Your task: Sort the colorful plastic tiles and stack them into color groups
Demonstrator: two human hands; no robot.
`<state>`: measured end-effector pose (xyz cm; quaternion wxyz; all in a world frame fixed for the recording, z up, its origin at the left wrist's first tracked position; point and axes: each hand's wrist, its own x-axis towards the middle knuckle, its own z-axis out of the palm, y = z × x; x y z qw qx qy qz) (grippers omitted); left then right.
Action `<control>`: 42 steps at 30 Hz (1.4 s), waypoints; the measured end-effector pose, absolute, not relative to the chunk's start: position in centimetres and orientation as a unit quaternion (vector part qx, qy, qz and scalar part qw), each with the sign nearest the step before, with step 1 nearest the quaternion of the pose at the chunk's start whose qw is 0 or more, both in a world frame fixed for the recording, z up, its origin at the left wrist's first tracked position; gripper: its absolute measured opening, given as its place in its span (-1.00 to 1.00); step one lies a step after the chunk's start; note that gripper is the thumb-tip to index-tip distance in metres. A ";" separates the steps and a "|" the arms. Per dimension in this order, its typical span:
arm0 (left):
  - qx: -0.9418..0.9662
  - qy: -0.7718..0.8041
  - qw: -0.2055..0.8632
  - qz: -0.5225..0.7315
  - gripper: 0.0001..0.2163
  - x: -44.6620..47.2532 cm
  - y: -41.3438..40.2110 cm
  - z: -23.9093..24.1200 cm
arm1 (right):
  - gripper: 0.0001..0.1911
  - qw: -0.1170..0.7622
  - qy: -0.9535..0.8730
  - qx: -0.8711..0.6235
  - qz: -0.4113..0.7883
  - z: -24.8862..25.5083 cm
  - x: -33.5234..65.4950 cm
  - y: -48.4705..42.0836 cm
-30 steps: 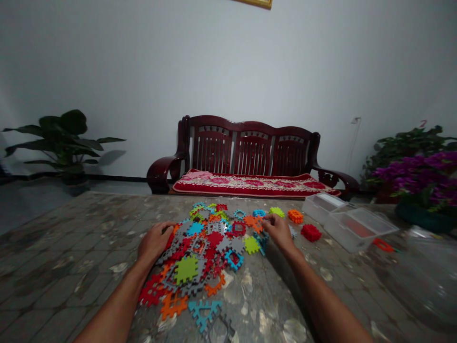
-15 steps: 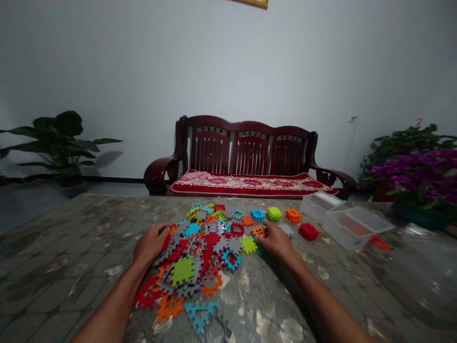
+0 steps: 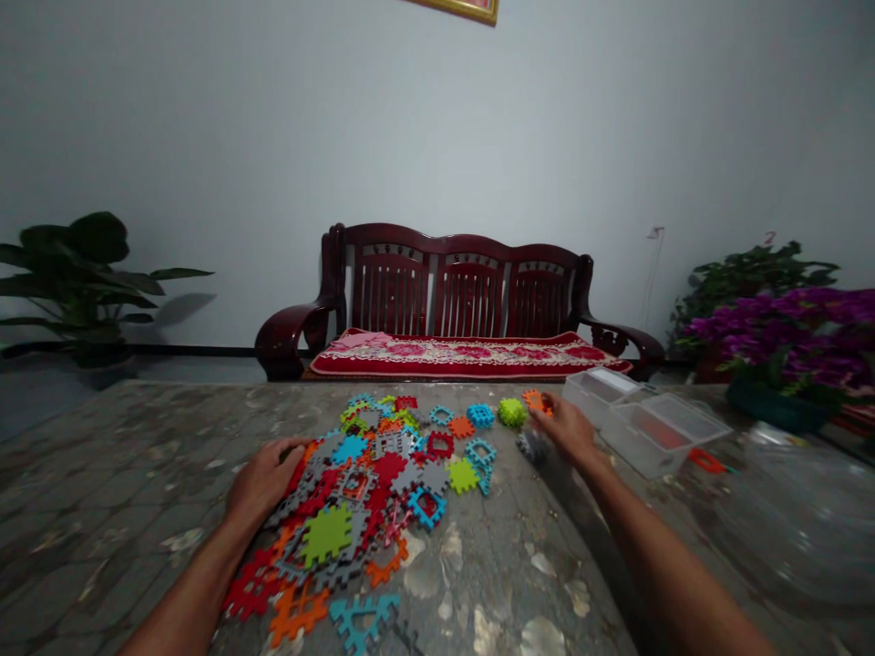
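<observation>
Head view: two hands over a spread of toothed plastic tiles.
The left hand [image 3: 263, 476] lies flat, fingers spread, on the pile of flat coloured interlocking tiles [image 3: 355, 510]; the right hand [image 3: 569, 426], reaching far right, pinches a small orange stack of tiles [image 3: 534, 399], just beside the clear plastic box [image 3: 656, 433].

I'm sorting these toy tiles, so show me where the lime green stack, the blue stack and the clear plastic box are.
lime green stack [image 3: 511, 412], head view, on its top face.
blue stack [image 3: 480, 415], head view, on its top face.
clear plastic box [image 3: 711, 428], head view, on its right rim.
</observation>
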<state>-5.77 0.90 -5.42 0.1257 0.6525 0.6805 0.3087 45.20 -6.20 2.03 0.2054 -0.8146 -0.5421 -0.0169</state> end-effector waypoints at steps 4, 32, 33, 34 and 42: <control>0.652 0.681 0.129 0.307 -0.57 -5.8 1.0 -5.4 | -0.42 0.169 -0.513 -0.841 -0.030 2.0 49.0 -4.7; 0.611 0.696 0.166 0.340 -0.76 -6.4 1.8 -5.7 | 0.02 -0.039 -0.727 -0.685 0.019 3.1 52.9 -0.1; 0.608 0.696 0.170 0.342 -0.77 -6.3 1.7 -5.5 | 0.04 -0.036 -0.726 -0.686 0.022 2.9 52.8 -0.1; 0.605 0.697 0.173 0.343 -0.77 -6.1 1.5 -5.2 | 0.05 -0.033 -0.726 -0.686 0.024 2.8 52.7 0.0; 0.591 0.711 0.176 0.338 -0.80 -5.5 1.1 -4.4 | -0.06 0.008 -0.712 -0.700 0.054 2.5 52.1 0.3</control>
